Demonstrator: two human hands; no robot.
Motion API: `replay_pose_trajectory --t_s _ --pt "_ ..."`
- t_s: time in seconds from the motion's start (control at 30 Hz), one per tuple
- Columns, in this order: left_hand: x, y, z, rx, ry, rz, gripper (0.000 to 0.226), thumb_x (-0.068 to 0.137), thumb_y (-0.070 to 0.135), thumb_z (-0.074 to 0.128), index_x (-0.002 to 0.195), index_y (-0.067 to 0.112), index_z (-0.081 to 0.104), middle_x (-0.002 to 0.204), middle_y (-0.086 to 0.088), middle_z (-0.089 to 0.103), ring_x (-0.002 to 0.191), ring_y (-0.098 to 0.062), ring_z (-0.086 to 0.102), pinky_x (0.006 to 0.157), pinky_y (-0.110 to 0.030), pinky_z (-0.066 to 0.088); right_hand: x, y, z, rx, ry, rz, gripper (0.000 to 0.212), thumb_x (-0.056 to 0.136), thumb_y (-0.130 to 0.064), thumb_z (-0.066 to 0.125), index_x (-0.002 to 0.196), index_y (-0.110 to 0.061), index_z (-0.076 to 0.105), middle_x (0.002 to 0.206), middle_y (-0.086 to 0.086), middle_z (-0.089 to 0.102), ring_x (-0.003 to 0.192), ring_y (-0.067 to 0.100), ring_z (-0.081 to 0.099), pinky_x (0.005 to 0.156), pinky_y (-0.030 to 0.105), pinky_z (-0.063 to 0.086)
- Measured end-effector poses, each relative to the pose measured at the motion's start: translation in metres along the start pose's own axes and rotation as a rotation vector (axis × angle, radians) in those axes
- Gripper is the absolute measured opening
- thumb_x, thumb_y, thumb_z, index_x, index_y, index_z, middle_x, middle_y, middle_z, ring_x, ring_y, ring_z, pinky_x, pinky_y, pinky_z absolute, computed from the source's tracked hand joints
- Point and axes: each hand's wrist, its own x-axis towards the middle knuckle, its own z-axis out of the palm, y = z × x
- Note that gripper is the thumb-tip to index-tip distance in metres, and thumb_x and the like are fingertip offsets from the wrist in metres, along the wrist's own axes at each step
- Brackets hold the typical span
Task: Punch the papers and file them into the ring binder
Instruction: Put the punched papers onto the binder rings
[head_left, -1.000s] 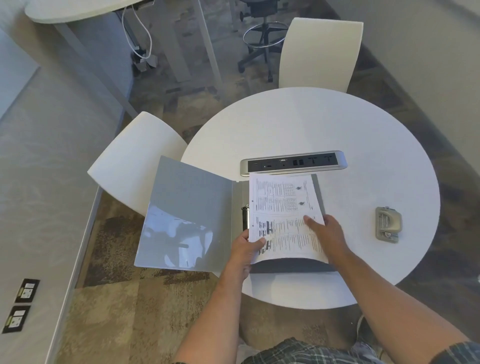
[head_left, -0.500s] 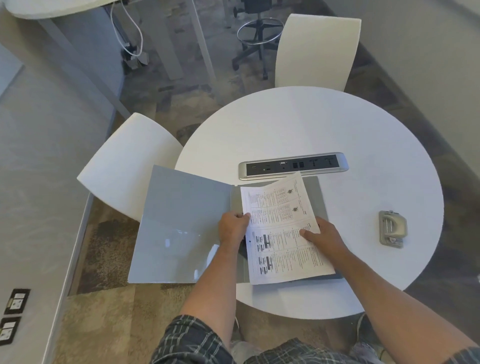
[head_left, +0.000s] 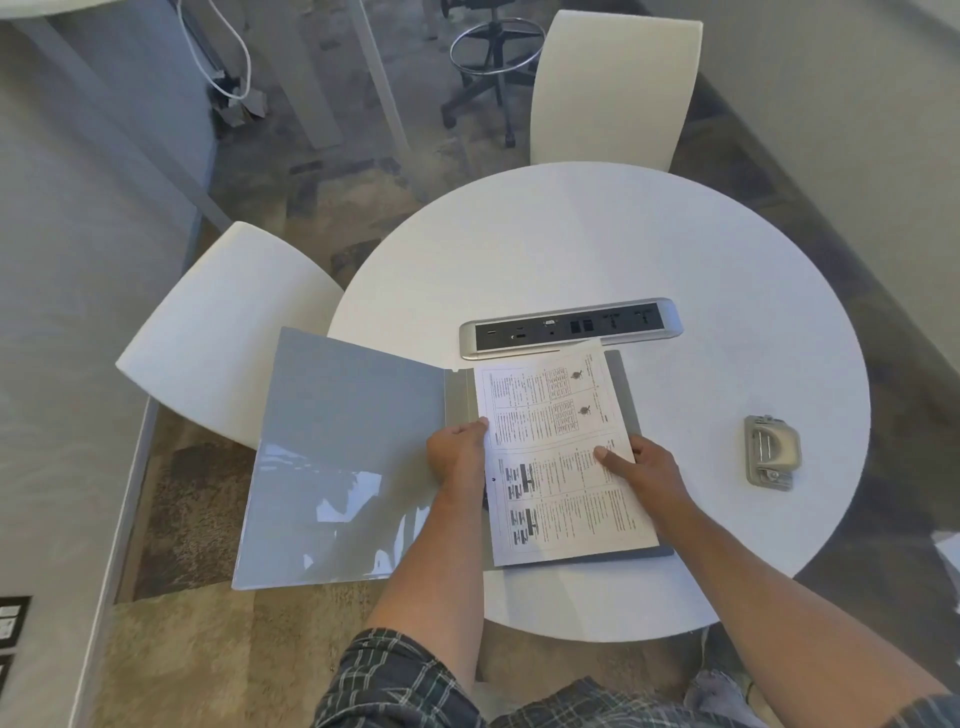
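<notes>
A grey ring binder (head_left: 343, 462) lies open on the near left of the round white table (head_left: 597, 249), its front cover hanging past the table edge. The printed papers (head_left: 561, 457) lie flat on the binder's right half. My left hand (head_left: 457, 457) sits over the spine at the papers' left edge and hides the rings. My right hand (head_left: 641, 467) grips the papers' right edge, thumb on top. A grey hole punch (head_left: 771, 451) rests on the table to the right, apart from both hands.
A silver power strip (head_left: 570, 328) is set into the table just beyond the binder. White chairs stand at the far side (head_left: 613, 88) and at the left (head_left: 218, 332). A stool base (head_left: 493, 57) and desk legs are on the carpet beyond.
The papers, lifted and curved a second ago, now lie flat on the binder's right half. My left hand moved from their lower left corner up onto the spine. The camera view dropped slightly.
</notes>
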Motion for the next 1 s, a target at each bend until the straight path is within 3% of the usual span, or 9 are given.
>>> replay_pose_trajectory --t_s 0.13,0.33,0.43,0.6,0.73,0.8,1.0 --pt "-0.005 -0.003 0.008 -0.026 0.092 0.053 0.021 0.088 0.027 0.076 0.085 0.006 0.076 0.078 -0.004 0.073 0.071 -0.023 0.067 0.064 -0.027 0.053 -0.003 -0.001 -0.001 0.067 -0.006 0.023 0.019 0.09 -0.023 0.078 0.104 -0.011 0.072 0.093 0.0 0.081 0.081 0.019 0.079 0.06 0.027 0.061" --pt "-0.013 -0.007 0.015 -0.049 0.136 0.09 0.016 0.089 0.028 0.075 0.081 0.015 0.075 0.076 0.002 0.07 0.076 -0.019 0.067 0.067 -0.025 0.049 0.0 0.009 -0.005 0.117 -0.065 0.083 0.026 0.087 -0.015 0.08 0.111 -0.009 0.073 0.102 0.008 0.08 0.09 0.029 0.078 0.081 0.05 0.063" --pt "-0.012 -0.008 0.016 -0.11 0.144 0.052 0.017 0.089 0.029 0.076 0.077 0.017 0.07 0.07 0.007 0.066 0.068 -0.015 0.064 0.057 -0.02 0.047 0.0 0.012 -0.005 0.161 -0.047 0.084 0.027 0.088 -0.019 0.08 0.112 -0.008 0.072 0.104 0.009 0.08 0.093 0.032 0.078 0.085 0.054 0.061" --pt "-0.014 -0.01 0.016 -0.173 0.127 -0.002 0.018 0.091 0.028 0.073 0.08 0.015 0.068 0.075 0.002 0.069 0.066 -0.011 0.064 0.052 -0.019 0.045 -0.003 0.011 -0.005 0.234 -0.034 0.081 0.026 0.09 -0.018 0.076 0.114 -0.007 0.071 0.106 0.009 0.079 0.095 0.032 0.077 0.085 0.05 0.061" --pt "-0.007 -0.015 0.015 -0.11 0.102 -0.015 0.016 0.09 0.028 0.072 0.077 0.02 0.071 0.08 -0.001 0.075 0.074 -0.021 0.072 0.068 -0.033 0.062 -0.003 0.011 -0.006 0.279 -0.026 0.083 0.027 0.09 -0.017 0.076 0.116 -0.008 0.071 0.108 0.009 0.079 0.095 0.032 0.077 0.083 0.047 0.061" --pt "-0.005 -0.015 0.014 -0.083 0.101 -0.022 0.013 0.089 0.027 0.072 0.084 0.016 0.074 0.078 0.0 0.073 0.073 -0.02 0.07 0.072 -0.035 0.063 -0.003 0.011 -0.006 0.279 -0.026 0.09 0.028 0.091 -0.017 0.076 0.116 -0.008 0.071 0.107 0.009 0.079 0.095 0.032 0.077 0.085 0.049 0.061" --pt "-0.01 -0.011 0.014 0.016 0.105 0.016 0.019 0.091 0.027 0.069 0.087 0.01 0.076 0.08 -0.005 0.074 0.065 -0.019 0.067 0.051 -0.022 0.047 -0.006 0.008 -0.005 0.222 -0.028 0.083 0.025 0.09 -0.017 0.076 0.114 -0.012 0.071 0.103 0.006 0.08 0.089 0.027 0.079 0.069 0.037 0.062"
